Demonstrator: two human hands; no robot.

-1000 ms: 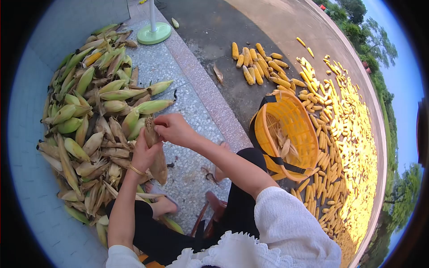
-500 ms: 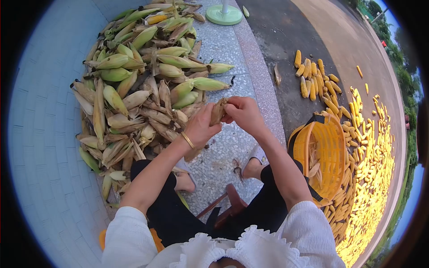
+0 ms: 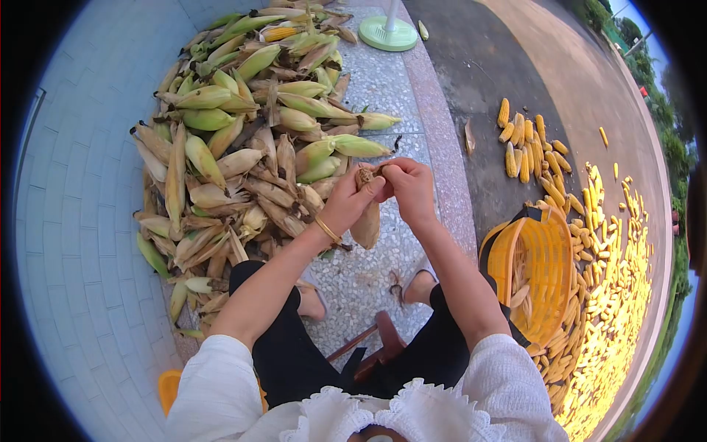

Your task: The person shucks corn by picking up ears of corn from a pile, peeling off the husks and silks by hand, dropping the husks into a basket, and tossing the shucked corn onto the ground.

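Observation:
An ear of corn (image 3: 366, 227) in dry brown husk hangs between my two hands, its lower end pointing down toward the floor. My left hand (image 3: 347, 202) is closed around its upper part, with a gold bangle (image 3: 328, 230) at the wrist. Against the dark, ragged top of the ear, my right hand (image 3: 411, 187) has its fingers pinched on the husk. The kernels do not show. Just beyond my left hand lies a heap of unhusked corn (image 3: 243, 162), some ears green and others dried brown.
To the right stands a yellow plastic basket (image 3: 541, 258) with some husks inside. Husked yellow corn (image 3: 604, 317) covers the ground beyond it. A pale green round base with a pole (image 3: 388, 34) is at the far edge. A tiled wall (image 3: 88, 221) rises on the left.
The ear's lower end has swung into view below my hands. My right hand has come in closer to my left at the husk's top. The whole view has shifted slightly.

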